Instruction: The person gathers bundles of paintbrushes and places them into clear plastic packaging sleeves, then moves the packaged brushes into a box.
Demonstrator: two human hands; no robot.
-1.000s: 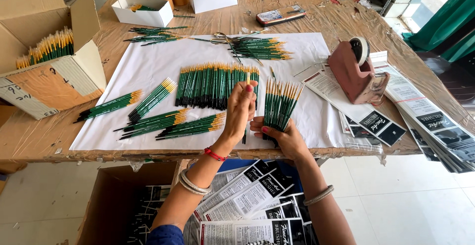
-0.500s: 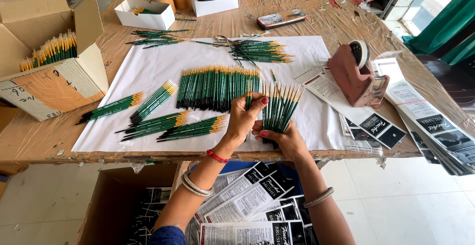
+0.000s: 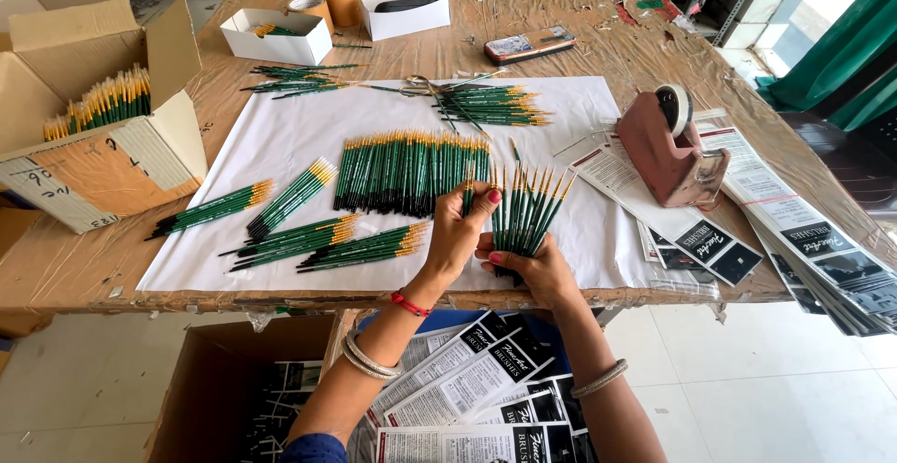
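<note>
On the white paper sheet at the near edge of the table, seen from the head camera, the right hand grips a fan of green brushes, fingers wrapped tight round the bottom ends. The left hand pinches one brush between thumb and fingertips, just beside the fan. A long row of brushes lies right behind. A red tape holder sits to the right, an open cardboard box to the left.

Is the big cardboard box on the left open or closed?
Open. The cardboard box has its flaps folded up and back, and green brushes with yellow ends stand packed inside it, showing at the top.
</note>
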